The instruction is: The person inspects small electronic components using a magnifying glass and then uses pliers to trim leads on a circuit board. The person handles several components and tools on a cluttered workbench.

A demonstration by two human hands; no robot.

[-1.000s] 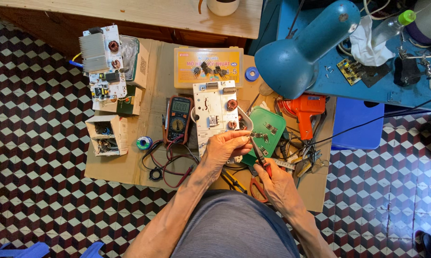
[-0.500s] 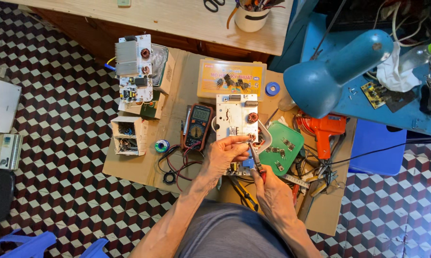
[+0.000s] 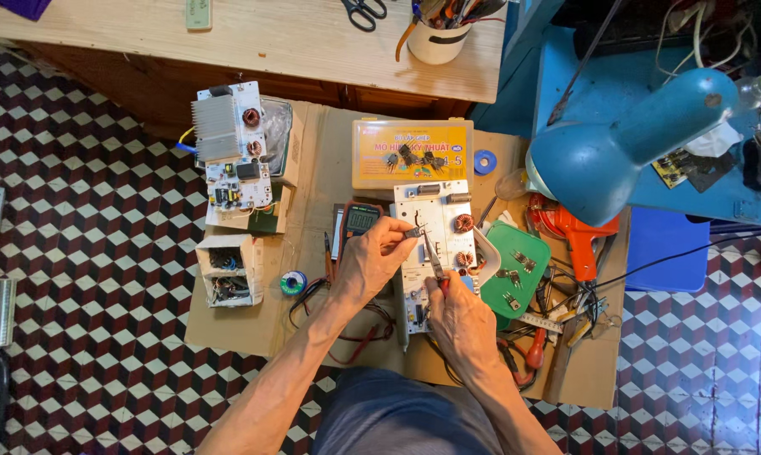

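A white circuit board [image 3: 438, 211] with copper coils lies on a cardboard sheet [image 3: 313, 168] on the floor. My left hand [image 3: 372, 261] is over the board's left edge and pinches a small dark component [image 3: 412, 231] between thumb and forefinger. My right hand [image 3: 458, 318] is just below it and grips slim red-handled pliers [image 3: 431, 257], whose tips point up toward the component. A multimeter [image 3: 359, 217] sits partly hidden behind my left hand.
Right of the board are a green tray [image 3: 528, 282] of small parts, an orange soldering gun [image 3: 576, 238] and a blue desk lamp [image 3: 616, 147]. A yellow parts box [image 3: 410, 150] lies behind. At left are a heatsink board [image 3: 229, 147], a small parts box [image 3: 225, 270] and a solder spool [image 3: 294, 282].
My hands have shifted from the green tray's edge onto the white board. The left hand now holds the small component up over it. The camera has tilted, so the table shows more.
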